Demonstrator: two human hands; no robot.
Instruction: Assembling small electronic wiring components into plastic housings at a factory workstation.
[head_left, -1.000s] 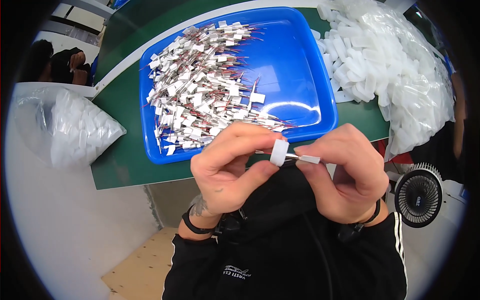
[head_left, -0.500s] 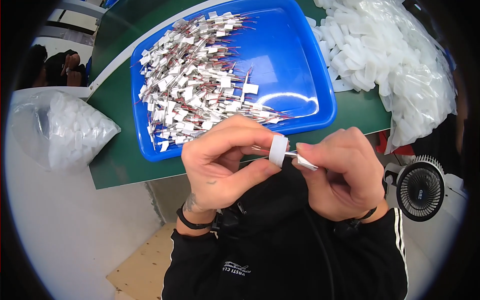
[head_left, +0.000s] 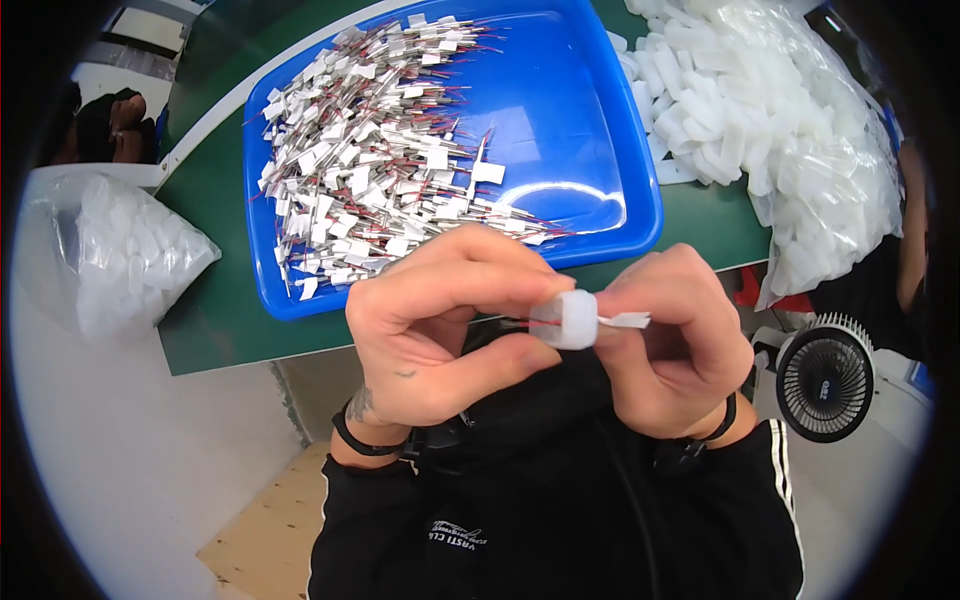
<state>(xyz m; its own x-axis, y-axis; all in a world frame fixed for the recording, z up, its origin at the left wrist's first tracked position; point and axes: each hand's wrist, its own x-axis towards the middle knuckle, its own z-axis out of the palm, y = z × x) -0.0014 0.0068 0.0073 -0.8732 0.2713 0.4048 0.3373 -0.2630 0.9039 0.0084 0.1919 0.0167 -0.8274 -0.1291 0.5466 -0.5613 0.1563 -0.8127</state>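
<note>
The left hand [head_left: 425,340] is pinching a whitish translucent piece [head_left: 578,320] between thumb and index finger, and the right hand [head_left: 680,345] is gripping a thin wired part [head_left: 627,320] between thumb and forefinger, just beside it. Both things are sitting in front of the person's chest, near the close edge of the blue tray [head_left: 560,110]. The wired part's long axis is running nearly level from left to right, its red wires pointing toward the left palm and its white tag pointing right. The wires are showing at the translucent piece, probably passing inside it, though the fingers are hiding the exact fit. On the green surface [head_left: 225,310], the tray is holding a heap of similar wired parts [head_left: 370,160], and a clear bag [head_left: 770,120] of whitish pieces is lying to its right.
</note>
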